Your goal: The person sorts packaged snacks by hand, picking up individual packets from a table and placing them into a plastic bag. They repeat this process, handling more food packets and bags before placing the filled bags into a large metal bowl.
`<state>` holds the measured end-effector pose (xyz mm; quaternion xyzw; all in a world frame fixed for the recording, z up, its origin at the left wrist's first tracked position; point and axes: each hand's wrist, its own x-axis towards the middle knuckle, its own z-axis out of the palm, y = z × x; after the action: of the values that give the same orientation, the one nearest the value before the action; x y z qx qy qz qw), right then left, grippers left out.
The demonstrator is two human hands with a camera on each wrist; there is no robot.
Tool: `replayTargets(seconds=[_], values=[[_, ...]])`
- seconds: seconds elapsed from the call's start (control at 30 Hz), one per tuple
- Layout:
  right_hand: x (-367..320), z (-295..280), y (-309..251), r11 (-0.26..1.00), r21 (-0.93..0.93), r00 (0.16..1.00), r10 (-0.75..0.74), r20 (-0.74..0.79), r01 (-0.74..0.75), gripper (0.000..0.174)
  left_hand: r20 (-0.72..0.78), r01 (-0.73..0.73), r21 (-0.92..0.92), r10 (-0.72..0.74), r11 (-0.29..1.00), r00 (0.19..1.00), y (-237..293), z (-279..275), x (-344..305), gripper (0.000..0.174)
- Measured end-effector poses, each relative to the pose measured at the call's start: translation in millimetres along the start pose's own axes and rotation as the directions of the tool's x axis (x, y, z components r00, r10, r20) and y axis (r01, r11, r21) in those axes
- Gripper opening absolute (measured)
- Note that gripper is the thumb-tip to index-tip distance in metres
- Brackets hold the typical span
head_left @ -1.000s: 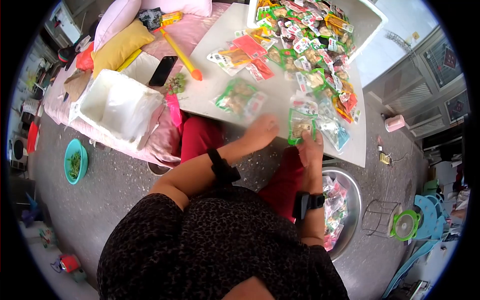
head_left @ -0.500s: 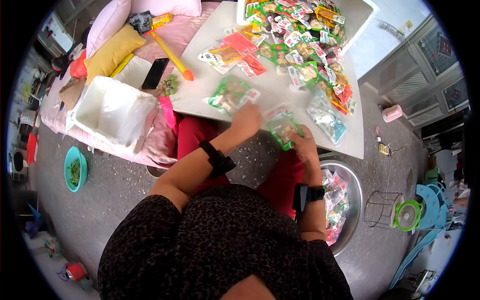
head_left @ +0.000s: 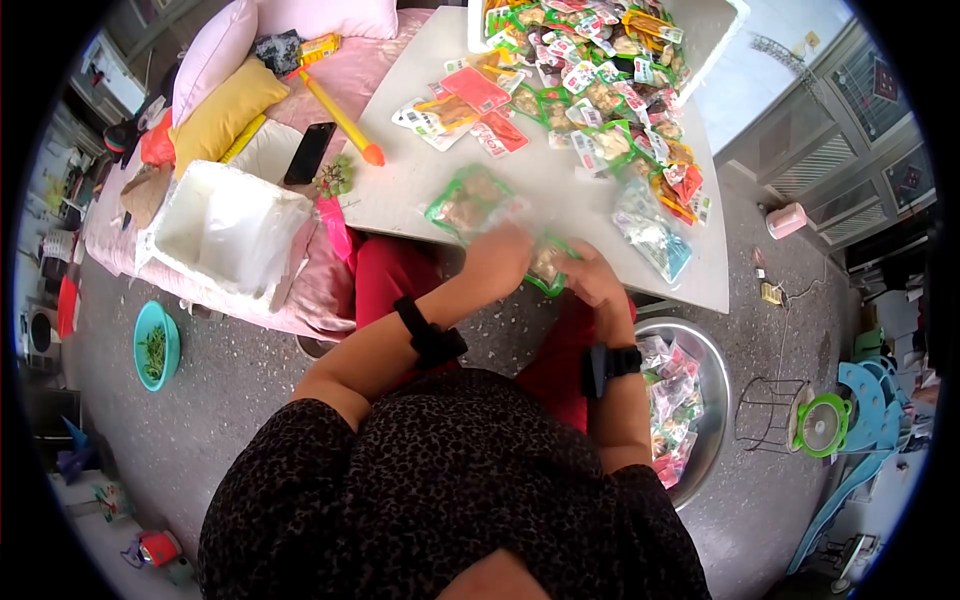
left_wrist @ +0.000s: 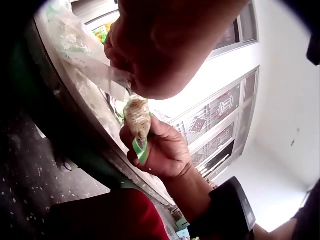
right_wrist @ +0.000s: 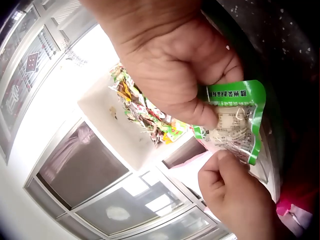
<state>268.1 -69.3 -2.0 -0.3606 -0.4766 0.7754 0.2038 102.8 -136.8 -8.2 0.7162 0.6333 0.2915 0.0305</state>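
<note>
My right hand [head_left: 597, 277] pinches a green-edged clear food packet [right_wrist: 235, 122] at one side, thumb on its face. Pale lumpy pieces and a small printed slip show inside it. My left hand [head_left: 500, 262], fingers curled, is right at the packet's other end. A strip of clear plastic bag [left_wrist: 100, 72] runs from my left fingers toward the table; their tips are hidden in the left wrist view. Beyond that hand, a blurred green-edged bundle [head_left: 468, 198] of pale food lies on the table [head_left: 400, 200].
A white foam box [head_left: 712, 45] spills colourful packets across the table's far side. Flat red and orange packets [head_left: 475, 90] lie left of them, a clear bag [head_left: 650, 230] at right. A metal basin [head_left: 715, 400] with packets stands on the floor. An empty foam box [head_left: 175, 220] sits at left.
My right hand has brought the green-edged packet leftward, up to my left hand. The left hand went out toward the bundle and came back; the bundle has shifted slightly nearer me.
</note>
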Motion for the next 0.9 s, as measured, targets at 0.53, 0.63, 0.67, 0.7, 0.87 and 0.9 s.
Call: replayTargets(seconds=[0.53,0.63,0.67,0.7,0.87,0.9], values=[[24.4,30.3,7.2,0.994,-0.108,0.953,-0.044,-0.3,0.012,0.013,-0.197,-0.184,-0.069,0.167,0.981,0.966,-0.7,3.7,-5.9,0.021],[25.4,31.8,9.8,0.996,-0.088,0.95,-0.054,-0.309,0.028,0.012,-0.149,-0.198,-0.066,0.187,0.978,0.971,-0.8,0.0,-4.3,0.014],[30.0,29.3,14.5,0.971,-0.217,0.948,-0.155,-0.276,0.096,0.012,-0.123,-0.203,-0.066,0.193,0.977,0.973,-0.9,-0.2,-4.3,0.012],[35.0,29.7,16.9,0.926,-0.339,0.94,-0.251,-0.232,0.164,0.012,-0.131,-0.216,-0.061,0.207,0.975,0.97,-1.2,1.0,-4.4,0.01],[37.0,48.5,7.7,0.906,-0.369,0.888,-0.332,-0.319,0.206,0.012,-0.14,-0.228,-0.079,0.216,0.97,0.966,-0.9,1.5,-2.8,0.007],[47.7,42.9,23.7,0.961,-0.074,0.899,-0.274,-0.341,0.265,0.012,-0.127,-0.206,-0.086,0.194,0.975,0.973,-0.6,1.6,-3.0,0.006]])
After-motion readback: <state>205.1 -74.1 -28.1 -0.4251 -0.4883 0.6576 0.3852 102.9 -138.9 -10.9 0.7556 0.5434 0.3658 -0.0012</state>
